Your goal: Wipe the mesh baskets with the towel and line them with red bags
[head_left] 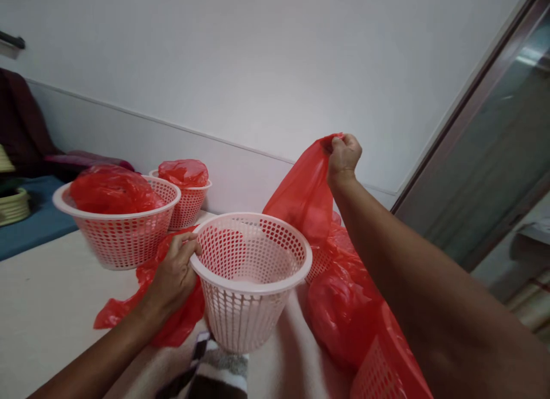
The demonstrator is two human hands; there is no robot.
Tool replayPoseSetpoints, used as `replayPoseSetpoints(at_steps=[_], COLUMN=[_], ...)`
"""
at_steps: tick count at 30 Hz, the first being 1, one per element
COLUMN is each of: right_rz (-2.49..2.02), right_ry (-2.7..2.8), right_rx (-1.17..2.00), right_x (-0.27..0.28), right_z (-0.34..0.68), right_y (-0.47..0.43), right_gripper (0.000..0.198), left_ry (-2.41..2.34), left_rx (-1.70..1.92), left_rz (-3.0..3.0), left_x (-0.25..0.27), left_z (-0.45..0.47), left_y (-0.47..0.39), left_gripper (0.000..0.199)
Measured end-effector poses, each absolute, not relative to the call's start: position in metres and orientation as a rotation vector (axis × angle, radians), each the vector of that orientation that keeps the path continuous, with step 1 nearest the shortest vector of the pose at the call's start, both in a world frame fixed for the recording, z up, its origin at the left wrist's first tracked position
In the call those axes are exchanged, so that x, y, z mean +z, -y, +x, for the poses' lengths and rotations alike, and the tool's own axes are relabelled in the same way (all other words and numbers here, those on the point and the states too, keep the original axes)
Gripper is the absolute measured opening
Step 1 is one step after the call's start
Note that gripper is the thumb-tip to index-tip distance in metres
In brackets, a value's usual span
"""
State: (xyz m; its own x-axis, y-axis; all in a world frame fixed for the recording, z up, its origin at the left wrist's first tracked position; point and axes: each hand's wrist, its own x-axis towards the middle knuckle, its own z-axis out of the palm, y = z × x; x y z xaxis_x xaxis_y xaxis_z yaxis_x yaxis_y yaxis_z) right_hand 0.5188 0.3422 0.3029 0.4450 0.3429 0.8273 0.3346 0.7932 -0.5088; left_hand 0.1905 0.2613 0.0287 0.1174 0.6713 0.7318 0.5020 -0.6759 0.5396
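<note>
Two hands work at the centre of the head view: the left hand [176,273] grips the near-left rim of an empty pink basket [251,278] standing at centre bottom, with a crumpled red bag [148,310] lying under and beside it, while the right hand [342,155] is clenched on the top of another red bag [303,195], held up right of centre. Left of centre, two more baskets [124,235] [187,207] hold red bags against the wall [258,72], and more red plastic [344,307] fills the lower right.
</note>
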Motion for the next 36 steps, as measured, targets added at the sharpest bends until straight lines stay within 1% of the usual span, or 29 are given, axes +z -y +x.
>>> replayPoseSetpoints(at_steps=[2,6,12,18,22,26,30,36], right_rz=[-0.658,-0.637,-0.729,-0.752,-0.770,-0.714,-0.603,-0.505], right_ry=[1.135,1.136,1.135,1.165,1.139,1.157,1.225,1.459], right_rx=[-0.052,-0.115,-0.119,-0.154,-0.154,-0.123,-0.127,-0.039], right_x=[0.318,0.337,0.337,0.351,0.366,0.375,0.389,0.419], right_z=[0.521,0.524,0.521,0.520,0.525,0.524,0.508,0.467], right_y=[-0.337,-0.323,-0.301,-0.281,-0.260,-0.241,-0.228,-0.187], right_gripper=[0.030,0.029,0.027,0.026,0.028,0.027,0.023,0.017], left_ry=[-1.158,-1.111,-1.070,-1.067,-1.106,-1.135,-1.158,-1.288], left_rx=[1.654,1.654,1.699,1.646,1.653,1.545,1.427,1.428], left_rz=[2.195,2.187,2.278,2.333,2.409,2.502,2.565,2.415], left_x=[0.036,0.055,0.074,0.093,0.108,0.115,0.114,0.106], left_z=[0.191,0.191,0.172,0.162,0.137,0.118,0.132,0.170], left_y=[-0.255,-0.240,-0.212,-0.176,-0.152,-0.136,-0.126,-0.125], left_gripper=[0.018,0.016,0.013,0.013,0.014,0.016,0.017,0.017])
